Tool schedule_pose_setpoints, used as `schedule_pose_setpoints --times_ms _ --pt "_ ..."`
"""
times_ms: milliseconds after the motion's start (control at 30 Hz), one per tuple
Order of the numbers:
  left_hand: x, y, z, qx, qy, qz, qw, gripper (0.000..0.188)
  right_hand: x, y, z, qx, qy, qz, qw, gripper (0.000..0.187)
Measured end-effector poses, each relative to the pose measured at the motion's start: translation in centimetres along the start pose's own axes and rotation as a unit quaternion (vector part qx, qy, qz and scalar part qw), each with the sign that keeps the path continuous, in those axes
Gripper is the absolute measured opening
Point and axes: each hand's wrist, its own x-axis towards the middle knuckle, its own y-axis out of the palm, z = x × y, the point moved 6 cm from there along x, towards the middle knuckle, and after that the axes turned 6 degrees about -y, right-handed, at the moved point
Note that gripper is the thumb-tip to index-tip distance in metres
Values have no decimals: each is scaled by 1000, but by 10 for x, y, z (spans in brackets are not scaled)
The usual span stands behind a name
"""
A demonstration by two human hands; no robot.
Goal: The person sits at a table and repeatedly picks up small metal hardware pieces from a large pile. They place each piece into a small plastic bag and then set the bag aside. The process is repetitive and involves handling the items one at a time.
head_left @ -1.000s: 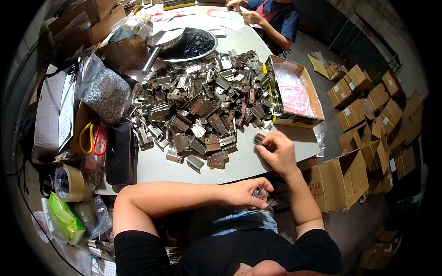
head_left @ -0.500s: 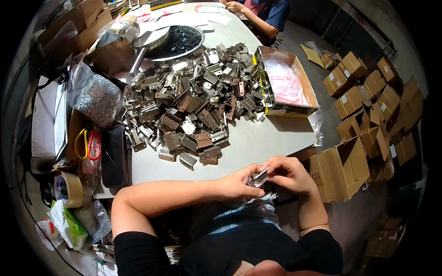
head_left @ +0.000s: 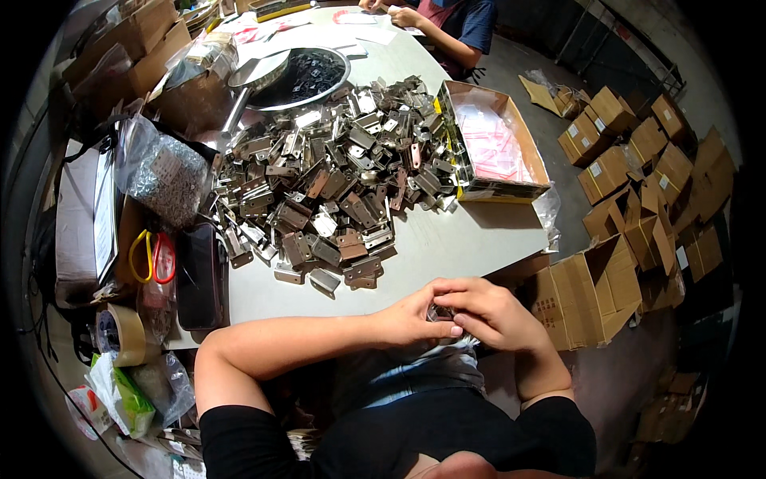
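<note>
my left hand (head_left: 409, 319) clasped round a small shiny piece (head_left: 440, 312), my right hand (head_left: 496, 316) over it, its grip hidden, metal brackets (head_left: 335, 188) beyond

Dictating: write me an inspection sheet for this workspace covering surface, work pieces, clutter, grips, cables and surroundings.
Surface: pale table, metal brackets heaped across its middle.
Work pieces: clear plastic item between the grips, mostly hidden.
Clutter: scissors, tape roll, dark case and bag of small pieces on the left; bowl of black pieces farther back; open box of pink-and-clear packets on the right.
Grips: left grip curled around the plastic item; right grip over it, whatever it holds hidden.
Cables: thin dark cable at lower left; its ends are unclear.
Surroundings: another person at the table's far end; cardboard boxes on the right.
</note>
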Motion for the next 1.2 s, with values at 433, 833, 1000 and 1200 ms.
schedule_pose_setpoints --times_ms 433,833,1000,1200 --pt "-14 -39 -54 279 224 -286 889 48 26 -36 5 -106 -91 -135 981 15" --pt "-27 -49 -65 239 284 -367 853 13 41 -28 -32 -1 68 -132 989 16" --pt "-32 -43 -71 291 323 -378 818 10 54 -25 -25 -26 45 -81 995 20" --pt "-31 -42 -65 285 317 -378 822 9 55 -17 -30 -58 -7 -68 996 15"
